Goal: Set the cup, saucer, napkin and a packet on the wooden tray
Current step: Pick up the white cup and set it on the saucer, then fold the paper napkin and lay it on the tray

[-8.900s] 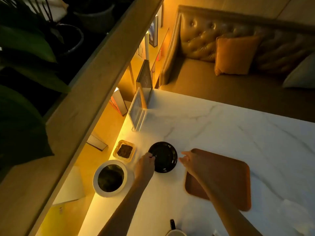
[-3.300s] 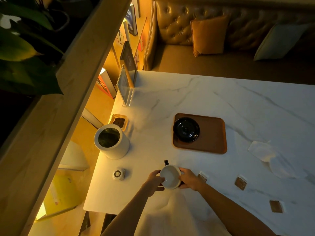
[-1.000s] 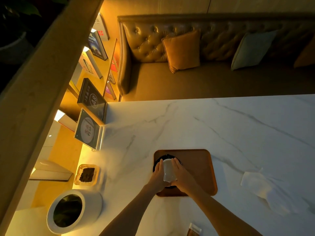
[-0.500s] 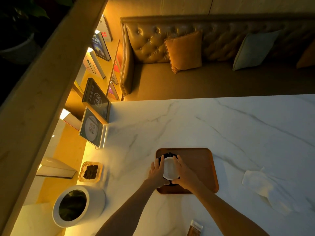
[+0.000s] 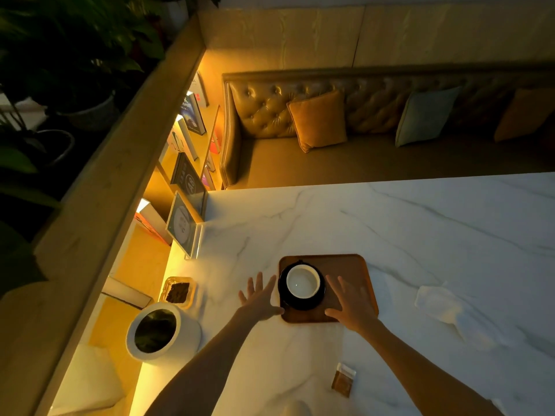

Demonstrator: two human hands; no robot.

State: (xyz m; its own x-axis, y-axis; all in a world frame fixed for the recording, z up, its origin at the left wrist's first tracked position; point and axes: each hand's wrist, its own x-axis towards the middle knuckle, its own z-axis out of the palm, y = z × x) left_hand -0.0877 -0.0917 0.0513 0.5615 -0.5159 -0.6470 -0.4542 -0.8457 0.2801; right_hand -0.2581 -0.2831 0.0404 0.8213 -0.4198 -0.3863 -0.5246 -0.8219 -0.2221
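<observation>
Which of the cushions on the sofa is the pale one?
The light grey-blue cushion, the middle of the three. The cushion to its left and the one at the right edge are both orange.

A cosy café corner, dimly lit: a tufted leather bench point(image 5: 375, 115) with cushions point(image 5: 318, 120) faces a marble table point(image 5: 420, 235), a menu stand point(image 5: 183, 225) at its edge, books point(image 5: 192, 115) shelved alongside.

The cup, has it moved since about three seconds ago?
Yes. The cup was on the bare table at the near edge; now it sits on the black saucer on the wooden tray's left side.
</observation>
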